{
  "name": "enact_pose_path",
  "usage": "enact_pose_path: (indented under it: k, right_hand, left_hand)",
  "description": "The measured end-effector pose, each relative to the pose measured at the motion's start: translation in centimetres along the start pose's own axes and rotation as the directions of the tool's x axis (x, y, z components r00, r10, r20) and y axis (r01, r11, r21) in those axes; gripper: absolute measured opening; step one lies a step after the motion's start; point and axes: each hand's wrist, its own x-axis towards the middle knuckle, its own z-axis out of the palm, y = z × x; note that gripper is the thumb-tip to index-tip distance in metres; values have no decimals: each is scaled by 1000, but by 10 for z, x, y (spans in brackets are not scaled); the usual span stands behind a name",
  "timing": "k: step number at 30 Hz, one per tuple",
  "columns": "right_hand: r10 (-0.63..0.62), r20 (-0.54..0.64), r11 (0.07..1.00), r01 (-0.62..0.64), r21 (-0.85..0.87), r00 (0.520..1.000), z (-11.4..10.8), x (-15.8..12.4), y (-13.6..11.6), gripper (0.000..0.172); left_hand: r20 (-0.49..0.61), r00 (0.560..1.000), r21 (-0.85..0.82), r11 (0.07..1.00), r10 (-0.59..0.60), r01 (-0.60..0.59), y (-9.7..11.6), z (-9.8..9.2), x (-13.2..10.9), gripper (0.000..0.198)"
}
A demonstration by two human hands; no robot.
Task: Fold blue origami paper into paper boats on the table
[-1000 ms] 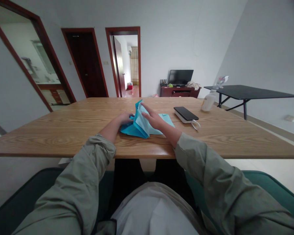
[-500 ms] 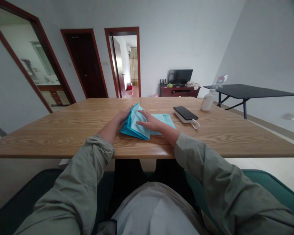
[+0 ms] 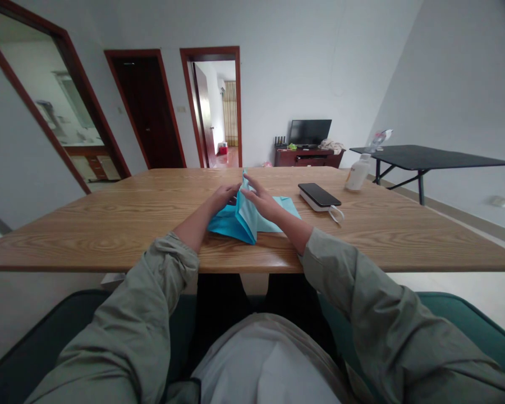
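Observation:
A thin, creased blue folded sheet [image 3: 246,219], brighter blue on its left face and paler on its right, stands partly raised on the wooden table in front of me. Whether it is paper or cloth I cannot tell. My left hand [image 3: 224,197] grips it from the left near the raised top, its fingertips partly hidden behind the fold. From the other side, my right hand [image 3: 261,201] presses its fingers and thumb against the pale face close to the upper edge. A flat pale part of the sheet lies to the right, partly under my right hand.
Right of the sheet, a black phone [image 3: 318,194] rests on a white block with a white loop. Farther right stands a white translucent bottle [image 3: 357,173]. The wooden table's front edge [image 3: 252,268] runs close before my body. A black table [image 3: 429,156] stands beyond.
Both hands have come closer together at the top of the sheet. The right hand's spread fingers have moved up to the upper edge, and the fold stands more upright.

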Motion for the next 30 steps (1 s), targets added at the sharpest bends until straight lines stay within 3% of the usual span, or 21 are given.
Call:
enact_pose_path:
  k: [3,7,11,25,30]
  right_hand:
    - [-11,-28,1000,11,2,1000,-2,-2,-10,75]
    - [26,-59,999,-24,40,998,-4,-1,-12,70]
    - [-5,-44,998,8,62,999,-3,4,-1,67]
    - [31,-1,999,-31,-38,1000,-1,5,10,66]
    - [108,30,994,-108,-1,994,1,5,19,69]
  left_hand:
    - [-13,999,10,999,37,-37,6,5,-2,57]
    - [-96,994,4,998,55,-55,11,8,-4,75]
    - [-120,990,-1,997,79,-79,14,10,-6,66]
    - [-97,995,3,999,-36,36,16,9,-9,76]
    - [-103,993,15,998,-58,60,15,9,-12,77]
